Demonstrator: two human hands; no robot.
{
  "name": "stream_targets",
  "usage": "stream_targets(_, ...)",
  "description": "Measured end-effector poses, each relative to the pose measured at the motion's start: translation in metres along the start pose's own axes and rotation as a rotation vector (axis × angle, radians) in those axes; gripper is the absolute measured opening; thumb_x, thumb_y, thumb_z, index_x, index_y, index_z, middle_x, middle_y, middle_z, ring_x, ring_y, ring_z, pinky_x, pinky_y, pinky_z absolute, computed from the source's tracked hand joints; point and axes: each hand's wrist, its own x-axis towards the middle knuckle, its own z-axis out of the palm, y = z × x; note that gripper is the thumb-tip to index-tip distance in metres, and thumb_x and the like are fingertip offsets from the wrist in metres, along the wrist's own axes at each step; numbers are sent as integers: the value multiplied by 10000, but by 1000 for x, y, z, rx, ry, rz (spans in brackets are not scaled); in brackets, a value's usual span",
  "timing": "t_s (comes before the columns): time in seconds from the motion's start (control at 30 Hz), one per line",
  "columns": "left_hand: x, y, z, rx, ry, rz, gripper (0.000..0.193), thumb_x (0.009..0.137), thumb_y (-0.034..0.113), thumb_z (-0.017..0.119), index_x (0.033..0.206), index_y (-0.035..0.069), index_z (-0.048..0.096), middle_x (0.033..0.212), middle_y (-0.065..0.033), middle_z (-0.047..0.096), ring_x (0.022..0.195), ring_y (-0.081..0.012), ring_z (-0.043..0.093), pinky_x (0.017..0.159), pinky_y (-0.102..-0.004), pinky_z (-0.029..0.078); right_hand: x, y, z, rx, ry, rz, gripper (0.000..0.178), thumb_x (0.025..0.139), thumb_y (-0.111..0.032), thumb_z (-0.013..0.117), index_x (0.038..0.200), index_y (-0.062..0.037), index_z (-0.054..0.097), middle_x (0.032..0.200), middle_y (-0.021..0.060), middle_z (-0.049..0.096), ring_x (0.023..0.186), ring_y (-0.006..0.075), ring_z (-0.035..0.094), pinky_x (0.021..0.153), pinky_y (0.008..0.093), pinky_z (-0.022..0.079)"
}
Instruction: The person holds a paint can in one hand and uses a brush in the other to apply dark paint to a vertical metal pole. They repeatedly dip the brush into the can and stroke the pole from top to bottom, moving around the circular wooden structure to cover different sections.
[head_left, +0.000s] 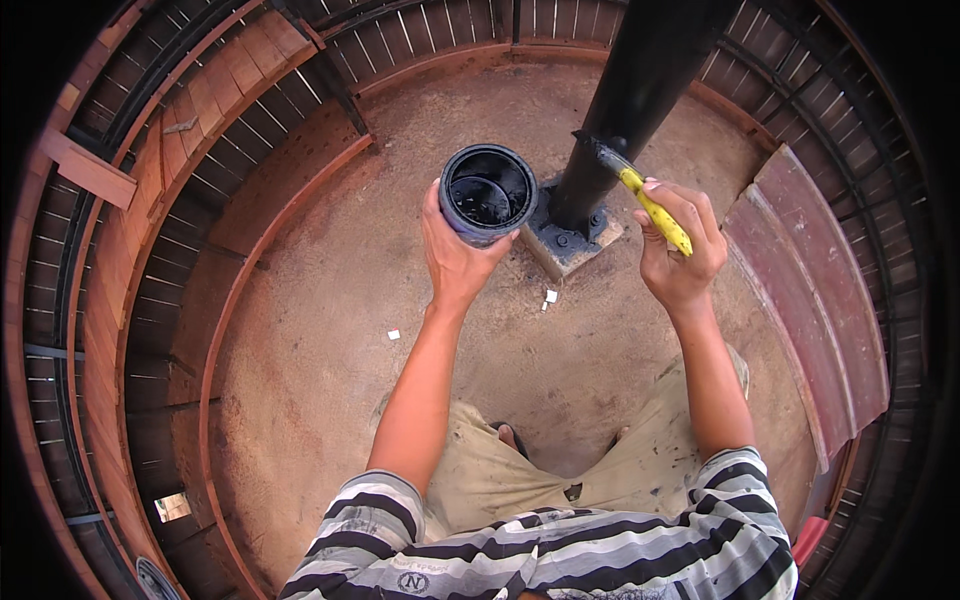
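Observation:
My left hand is wrapped round a paint can with black paint pooled inside and smeared over its inner wall. In my right hand is a paintbrush with a yellow handle, held between thumb and fingers. Its bristles touch the side of a thick black post, a little above the foot. The post stands on a black bolted base plate over a concrete block. Both the can and my left hand are left of the post.
A reddish-brown floor surrounds the post, with small white scraps on it. Curving along the left is a wooden bench. Dull red sheets lean at the right. Slatted walls with dark rails enclose the space.

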Motion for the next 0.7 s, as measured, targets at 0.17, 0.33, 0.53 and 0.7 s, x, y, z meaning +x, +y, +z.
stream_targets(0.17, -13, 3, 28, -77, -147, 111, 1279, 613, 205, 1035, 1645, 27, 301, 1584, -264, 470, 1477, -460, 481, 1237, -527, 415, 0, -15, -22, 336, 114, 243, 248, 962, -88, 861, 1177, 2, 776, 1078, 114, 786, 1010, 214, 766, 871, 312, 598)
stream_targets(0.33, -28, 8, 54, -47, -275, 185, 1324, 582, 194, 1054, 1654, 49, 291, 1630, -242, 454, 1495, -462, 479, 1266, -533, 413, -24, -13, -37, 457, -29, 679, 222, 973, -113, 861, 1144, 8, 785, 1104, 115, 790, 996, 174, 747, 868, 287, 577)
stream_targets(0.53, -36, 14, 62, -21, -367, 285, 1344, 578, 212, 1078, 1658, 80, 289, 1630, -240, 463, 1521, -457, 466, 1268, -536, 418, -36, -1, -24, 214, -312, 327, 240, 869, -76, 898, 1088, -32, 809, 1043, 113, 824, 902, 251, 753, 793, 333, 593)
stream_targets(0.7, -44, 15, 61, -89, -435, 349, 1283, 589, 192, 1063, 1638, 58, 338, 1614, -242, 485, 1519, -469, 477, 1269, -548, 419, -46, 8, -11, 154, -612, 318, 342, 758, -7, 871, 1085, -97, 820, 1038, 68, 815, 925, 288, 737, 793, 393, 595)
